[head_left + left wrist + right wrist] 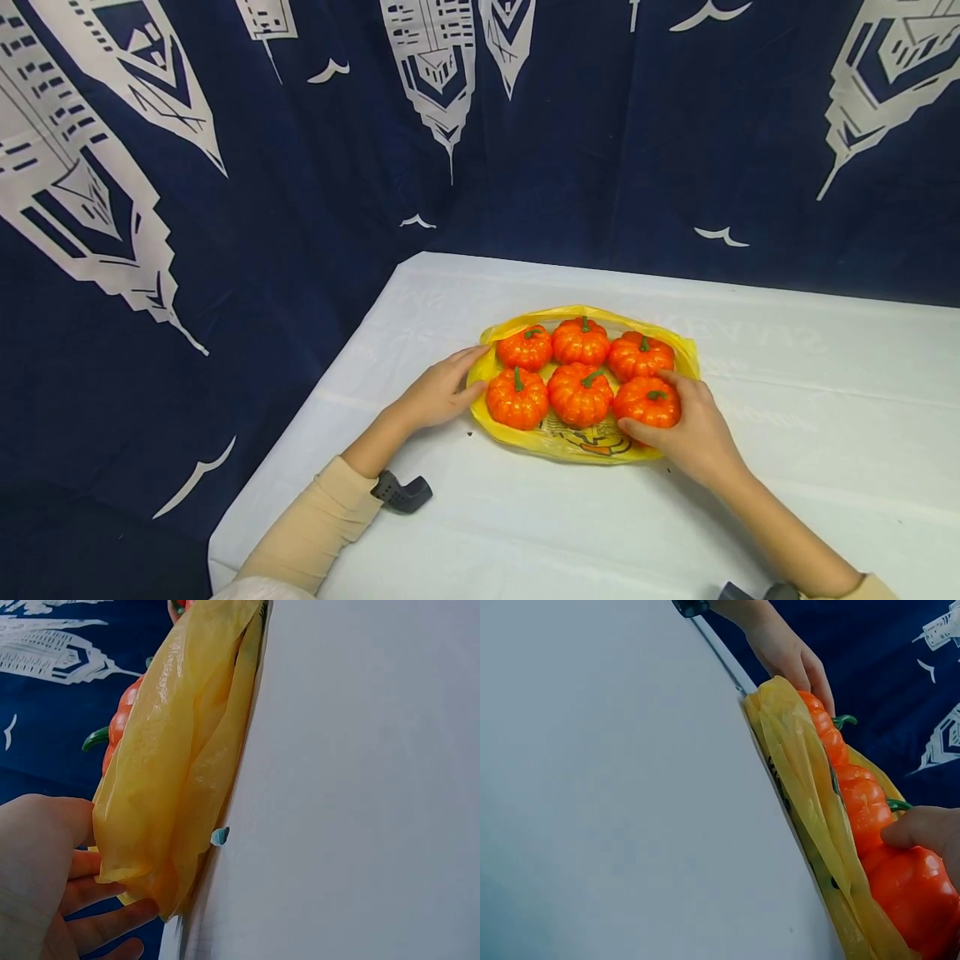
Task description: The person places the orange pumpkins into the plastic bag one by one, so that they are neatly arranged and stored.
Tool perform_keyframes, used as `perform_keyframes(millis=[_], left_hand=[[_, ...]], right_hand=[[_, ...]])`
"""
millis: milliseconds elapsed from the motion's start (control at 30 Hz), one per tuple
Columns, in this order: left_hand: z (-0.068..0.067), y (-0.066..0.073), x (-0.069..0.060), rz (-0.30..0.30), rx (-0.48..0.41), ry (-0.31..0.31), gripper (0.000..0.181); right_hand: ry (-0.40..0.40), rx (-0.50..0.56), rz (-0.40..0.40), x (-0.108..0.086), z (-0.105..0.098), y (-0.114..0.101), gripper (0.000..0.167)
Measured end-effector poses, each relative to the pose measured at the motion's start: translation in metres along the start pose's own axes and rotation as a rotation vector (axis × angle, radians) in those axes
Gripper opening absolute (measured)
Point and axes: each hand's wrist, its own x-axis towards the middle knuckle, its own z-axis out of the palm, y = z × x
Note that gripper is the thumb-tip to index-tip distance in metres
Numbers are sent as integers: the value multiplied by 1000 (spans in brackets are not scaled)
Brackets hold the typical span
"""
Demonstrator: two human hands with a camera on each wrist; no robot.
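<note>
Several small orange toy pumpkins with green stems stand in two rows on a yellow plastic bag [510, 435], whose crumpled edge rises round them. At the front right corner, my right hand [701, 433] holds a pumpkin [647, 402], thumb on its near side and fingers on its far right side. My left hand [438, 392] touches the bag's left edge with fingers spread and fairly straight, beside the front left pumpkin [517, 398]. In the left wrist view the bag's yellow side [161, 757] hides most of the pumpkins.
A white cloth covers the table [487, 525]. Behind and to the left hangs a dark blue curtain [300, 208] with white building and bird prints. Small dark specks lie on the cloth near the bag. Black straps [401, 492] sit at the wrists.
</note>
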Motion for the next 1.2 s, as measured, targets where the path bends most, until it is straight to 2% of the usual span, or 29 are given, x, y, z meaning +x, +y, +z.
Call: perform_keyframes(millis=[233, 433, 667, 800, 1000, 1200], left_hand=[[0, -1, 0, -2, 1, 7, 57], [1, -1, -1, -17, -4, 6, 57], [3, -1, 0, -17, -2, 1, 56], [3, 0, 2, -11, -6, 1, 56], [1, -1, 4, 4, 1, 6, 55], [-3, 0, 2, 34, -7, 68, 51]], right_hand=[[13, -4, -25, -1, 3, 1, 89], [-7, -11, -21, -1, 5, 2, 91], [15, 9, -12, -2, 2, 2, 97], [39, 45, -25, -3, -10, -1, 93], [121, 110, -94, -2, -32, -5, 74], [161, 121, -104, -1, -60, 1, 64]])
